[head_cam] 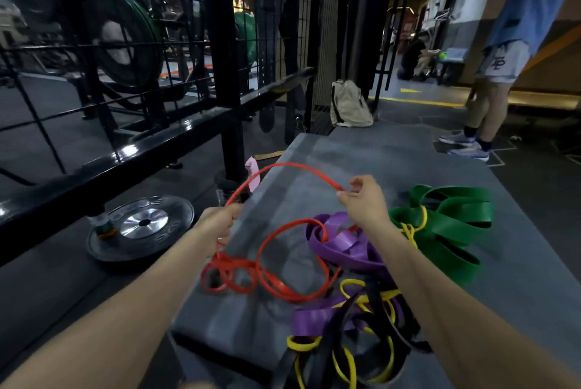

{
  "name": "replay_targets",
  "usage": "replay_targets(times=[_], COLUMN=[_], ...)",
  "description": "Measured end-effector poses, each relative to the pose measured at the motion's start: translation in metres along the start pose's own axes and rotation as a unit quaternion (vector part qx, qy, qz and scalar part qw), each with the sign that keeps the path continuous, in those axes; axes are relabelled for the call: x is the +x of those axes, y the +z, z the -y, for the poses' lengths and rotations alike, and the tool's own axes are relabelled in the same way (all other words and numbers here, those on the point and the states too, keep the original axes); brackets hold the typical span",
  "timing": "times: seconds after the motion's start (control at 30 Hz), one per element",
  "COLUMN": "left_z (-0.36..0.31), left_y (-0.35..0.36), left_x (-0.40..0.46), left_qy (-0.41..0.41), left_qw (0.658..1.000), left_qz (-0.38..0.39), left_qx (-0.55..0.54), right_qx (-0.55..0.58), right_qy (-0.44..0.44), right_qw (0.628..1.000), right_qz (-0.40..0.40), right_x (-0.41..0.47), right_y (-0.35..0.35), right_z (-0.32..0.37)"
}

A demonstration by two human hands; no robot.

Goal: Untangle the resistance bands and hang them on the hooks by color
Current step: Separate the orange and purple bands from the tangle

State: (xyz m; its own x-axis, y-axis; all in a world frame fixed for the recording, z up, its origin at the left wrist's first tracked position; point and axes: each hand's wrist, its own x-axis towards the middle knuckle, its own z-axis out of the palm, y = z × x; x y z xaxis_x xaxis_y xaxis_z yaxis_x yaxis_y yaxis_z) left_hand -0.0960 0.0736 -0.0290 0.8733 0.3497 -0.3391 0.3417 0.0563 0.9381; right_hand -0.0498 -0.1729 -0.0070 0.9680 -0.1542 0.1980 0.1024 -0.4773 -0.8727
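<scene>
**Red band lifted in both hands over the grey table**

While my left hand point(220, 222) grips one side of the red band point(292, 263) in a curled fist, my right hand point(364, 203) pinches the far end of the same loop between thumb and fingertips, so an arc of it stands clear above the table point(330, 156). The rest of the red band lies in coils on the grey top below my left hand, close to the table's left edge, and one coil runs into the purple band point(342, 244).

Just right of my right wrist the green band point(452, 225) is heaped, with a yellow band point(415, 228) knotted through it. Nearer me, more purple, yellow and black bands point(355, 335) lie tangled at the near right of the top, some hanging past the near edge.

Open grey surface stretches ahead toward a beige bag point(349, 105) at the far end. Tight along the left runs a black steel rack point(141, 143) with wire mesh; a weight plate point(141, 225) lies on the floor between it and the table. On the right, dark floor, where a person point(503, 58) in shorts and sneakers stands well apart.
</scene>
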Motion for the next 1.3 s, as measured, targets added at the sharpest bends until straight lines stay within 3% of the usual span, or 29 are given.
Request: replay_targets(times=[0.07, 0.17, 0.27, 0.43, 0.5, 0.57, 0.63, 0.77, 0.9, 1.0, 1.17, 1.23, 1.3], left_z=[0.009, 0.021, 0.027, 0.033, 0.037, 0.040, 0.041, 0.035, 0.025, 0.017, 0.006, 0.003, -0.001], left_y=[-0.004, -0.005, -0.009, -0.020, -0.026, -0.034, -0.042, -0.051, -0.054, -0.052, -0.032, -0.013, 0.013], left_x=[0.003, 0.001, -0.002, -0.003, -0.004, -0.003, -0.002, 0.002, 0.006, 0.005, 0.009, 0.002, -0.008], left_qy=[-0.022, -0.044, -0.020, 0.021, 0.033, 0.050, 0.071, 0.086, 0.155, 0.175, 0.182, 0.213, 0.258], left_qw=[1.000, 0.998, 0.999, 0.998, 0.998, 0.998, 0.995, 0.994, 0.949, 0.897, 0.842, 0.836, 0.867], left_qz=[0.005, 0.034, 0.026, 0.039, 0.042, 0.035, 0.024, -0.030, -0.084, -0.116, -0.123, -0.134, -0.079], left_qx=[0.002, -0.024, -0.015, -0.049, -0.031, 0.019, 0.069, 0.067, 0.261, 0.390, 0.492, 0.487, 0.419], right_qx=[-0.044, -0.177, -0.225, -0.309, -0.338, -0.311, -0.218, 0.015, 0.198, 0.193, 0.179, 0.168, 0.159], right_qy=[-0.043, -0.110, -0.112, -0.094, -0.100, -0.123, -0.148, -0.122, -0.005, 0.045, 0.041, 0.019, -0.006], right_qw=[0.997, 0.962, 0.916, 0.857, 0.853, 0.872, 0.904, 0.957, 0.975, 0.980, 0.982, 0.984, 0.984], right_qz=[0.037, 0.179, 0.314, 0.402, 0.385, 0.357, 0.336, 0.263, 0.097, 0.021, 0.035, 0.058, 0.076], right_x=[-0.007, -0.027, -0.053, -0.087, -0.095, -0.092, -0.078, -0.049, -0.022, -0.004, 0.000, -0.005, -0.008], right_y=[0.009, 0.028, 0.052, 0.100, 0.116, 0.117, 0.105, 0.067, 0.034, 0.009, -0.007, -0.011, -0.015], right_z=[0.001, 0.000, -0.001, -0.006, -0.013, -0.012, -0.001, 0.030, 0.036, 0.020, 0.009, 0.015, 0.024])
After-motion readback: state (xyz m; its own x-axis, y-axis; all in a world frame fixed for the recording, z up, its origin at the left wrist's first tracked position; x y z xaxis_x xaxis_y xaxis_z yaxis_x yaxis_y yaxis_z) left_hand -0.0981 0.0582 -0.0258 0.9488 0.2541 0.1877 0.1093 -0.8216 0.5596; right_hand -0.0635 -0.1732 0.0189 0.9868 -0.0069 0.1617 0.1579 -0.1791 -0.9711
